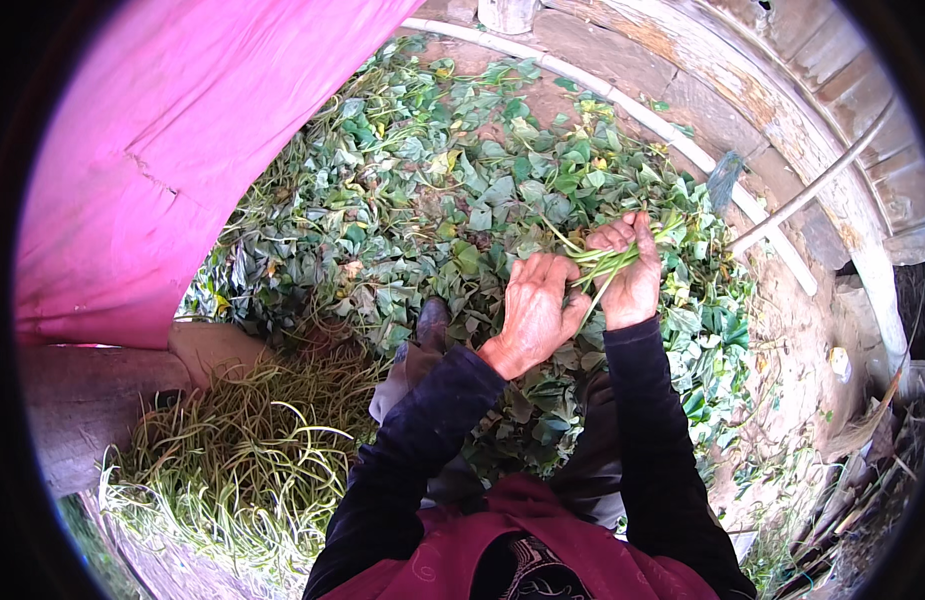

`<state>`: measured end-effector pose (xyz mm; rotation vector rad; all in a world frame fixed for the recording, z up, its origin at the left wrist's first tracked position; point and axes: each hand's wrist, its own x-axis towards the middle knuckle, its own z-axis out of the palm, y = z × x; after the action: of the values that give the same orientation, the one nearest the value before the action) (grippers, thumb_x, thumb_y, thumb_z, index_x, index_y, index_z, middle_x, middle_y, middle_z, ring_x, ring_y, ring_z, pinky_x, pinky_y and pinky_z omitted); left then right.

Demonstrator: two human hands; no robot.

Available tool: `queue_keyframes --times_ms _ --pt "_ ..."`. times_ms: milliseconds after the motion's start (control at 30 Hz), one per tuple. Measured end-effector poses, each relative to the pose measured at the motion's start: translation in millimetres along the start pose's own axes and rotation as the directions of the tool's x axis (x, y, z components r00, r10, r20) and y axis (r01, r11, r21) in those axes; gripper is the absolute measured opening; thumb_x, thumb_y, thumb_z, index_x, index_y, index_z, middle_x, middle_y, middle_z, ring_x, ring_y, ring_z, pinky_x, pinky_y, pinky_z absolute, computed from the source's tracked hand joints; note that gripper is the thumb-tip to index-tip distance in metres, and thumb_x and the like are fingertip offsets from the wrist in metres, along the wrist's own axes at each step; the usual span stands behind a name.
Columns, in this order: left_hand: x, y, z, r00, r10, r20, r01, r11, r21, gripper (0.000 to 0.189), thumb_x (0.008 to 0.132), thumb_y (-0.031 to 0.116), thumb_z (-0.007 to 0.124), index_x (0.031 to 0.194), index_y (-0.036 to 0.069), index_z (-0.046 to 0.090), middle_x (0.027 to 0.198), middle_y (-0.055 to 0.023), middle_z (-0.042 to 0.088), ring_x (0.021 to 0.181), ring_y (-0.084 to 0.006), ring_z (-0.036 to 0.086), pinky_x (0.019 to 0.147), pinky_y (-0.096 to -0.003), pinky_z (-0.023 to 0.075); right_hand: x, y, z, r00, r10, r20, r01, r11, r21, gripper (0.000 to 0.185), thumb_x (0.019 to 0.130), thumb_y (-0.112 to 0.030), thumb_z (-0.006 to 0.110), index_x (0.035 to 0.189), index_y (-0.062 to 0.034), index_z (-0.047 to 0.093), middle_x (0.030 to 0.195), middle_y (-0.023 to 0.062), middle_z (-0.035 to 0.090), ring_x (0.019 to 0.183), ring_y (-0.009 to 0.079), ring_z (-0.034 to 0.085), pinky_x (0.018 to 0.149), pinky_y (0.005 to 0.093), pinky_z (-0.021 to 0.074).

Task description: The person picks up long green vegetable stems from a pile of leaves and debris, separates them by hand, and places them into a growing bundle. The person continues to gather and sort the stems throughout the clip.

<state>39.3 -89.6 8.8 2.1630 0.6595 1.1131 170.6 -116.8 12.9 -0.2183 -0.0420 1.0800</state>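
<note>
A small bunch of slender green stems lies across both hands, to the right of the view's middle. My right hand is closed around the bunch, its thumb pointing away from me. From the left, my left hand pinches the stems' near ends between thumb and fingers. Beneath both hands spreads a thick layer of loose green leaves, some yellowed. A heap of bare, leafless stems lies on the ground to my left.
A pink cloth sheet hangs at the upper left above a wooden log. A pale pole curves along the far side, and a thin stick leans at the right. My shoe stands among the leaves. Dry sticks lie lower right.
</note>
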Motion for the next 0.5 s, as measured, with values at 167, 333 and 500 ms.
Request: queue_keyframes --times_ms 167,333,500 --pt "-2 -3 -1 0.997 0.063 0.05 -0.066 0.996 0.052 0.018 0.061 0.0 0.058 0.078 0.004 0.052 0.071 -0.0104 0.052 0.07 -0.0289 0.05 0.065 -0.0366 0.0363 -1 1 0 0.997 0.046 0.065 -0.047 0.999 0.019 0.02 0.091 -0.023 0.05 0.082 -0.0049 0.051 0.061 -0.0047 0.036 0.053 0.0071 0.033 0.053 0.0229 0.0307" --pt "-1 -22 -7 0.99 0.041 0.132 -0.085 0.934 0.346 0.013 0.065 0.008 0.058 0.077 0.007 0.053 0.07 -0.0078 0.051 0.07 -0.0251 0.052 0.07 -0.0367 0.0369 5 -27 1 0.998 -0.045 0.041 0.044 0.999 0.027 0.022 0.092 -0.021 0.047 0.08 -0.0035 0.054 0.055 -0.0033 0.043 0.043 0.006 0.032 0.042 0.0207 0.0307" --pt "3 -38 -19 0.996 -0.017 0.083 -0.034 0.818 0.573 0.023 0.066 0.01 0.062 0.089 0.007 0.059 0.093 -0.0087 0.052 0.089 -0.0266 0.048 0.076 -0.0388 0.0379 3 -61 0 0.979 0.02 0.205 -0.078 0.957 0.28 0.021 0.092 -0.017 0.047 0.086 0.003 0.051 0.06 -0.0018 0.039 0.047 0.0076 0.034 0.043 0.0215 0.0301"
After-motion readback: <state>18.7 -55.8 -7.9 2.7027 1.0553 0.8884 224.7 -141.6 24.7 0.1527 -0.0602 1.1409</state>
